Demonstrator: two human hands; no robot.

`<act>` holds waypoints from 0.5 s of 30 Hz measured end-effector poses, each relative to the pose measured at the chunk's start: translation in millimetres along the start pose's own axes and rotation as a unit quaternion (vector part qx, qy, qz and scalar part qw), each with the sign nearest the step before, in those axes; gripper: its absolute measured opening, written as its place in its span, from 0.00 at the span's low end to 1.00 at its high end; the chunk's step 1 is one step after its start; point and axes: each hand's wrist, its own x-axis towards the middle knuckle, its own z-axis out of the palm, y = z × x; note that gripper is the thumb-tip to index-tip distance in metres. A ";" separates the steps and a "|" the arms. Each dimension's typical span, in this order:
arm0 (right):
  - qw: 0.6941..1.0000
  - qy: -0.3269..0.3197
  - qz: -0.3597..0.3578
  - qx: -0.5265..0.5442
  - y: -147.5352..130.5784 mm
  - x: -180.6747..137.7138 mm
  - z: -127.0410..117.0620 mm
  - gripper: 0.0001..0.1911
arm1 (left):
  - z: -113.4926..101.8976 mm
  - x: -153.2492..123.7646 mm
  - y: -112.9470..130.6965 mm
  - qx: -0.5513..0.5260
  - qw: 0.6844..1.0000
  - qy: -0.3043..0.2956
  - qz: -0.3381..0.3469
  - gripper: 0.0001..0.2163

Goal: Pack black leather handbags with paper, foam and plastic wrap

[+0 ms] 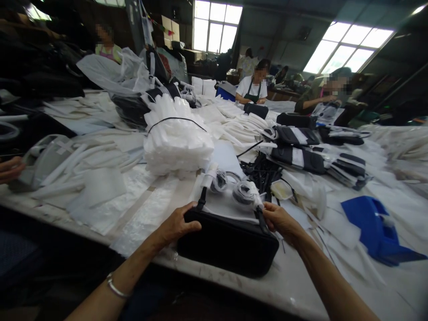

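A black handbag (pixel 227 243) lies at the near edge of the table, between my two hands. My left hand (pixel 182 224) grips its upper left corner, thumb across the black side and fingers behind. On the right, my right hand (pixel 277 218) is closed round the black strap (pixel 262 219) near the bag's upper right corner. Two clear-wrapped coils of strap (pixel 245 191) rest at the top of the bag, with white wrapping (pixel 210 176) round the strap ends. A thin white strip runs along the bag's top edge. My right fingertips are partly hidden by the strap.
Behind the bag stands a banded bundle of white sheets (pixel 179 142). To the right are a blue tape dispenser (pixel 372 229), black straps (pixel 262 171) and stacked black bags (pixel 297 151). Plastic sleeves (pixel 147 214) lie left. Another person's hand (pixel 11 169) shows at far left; several people work behind.
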 end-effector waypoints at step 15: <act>0.972 -0.104 0.112 -0.176 -19.2 -0.3 -1.8 0.27 | 3.4 2.1 -1.8 -0.008 1.000 0.019 0.011 0.21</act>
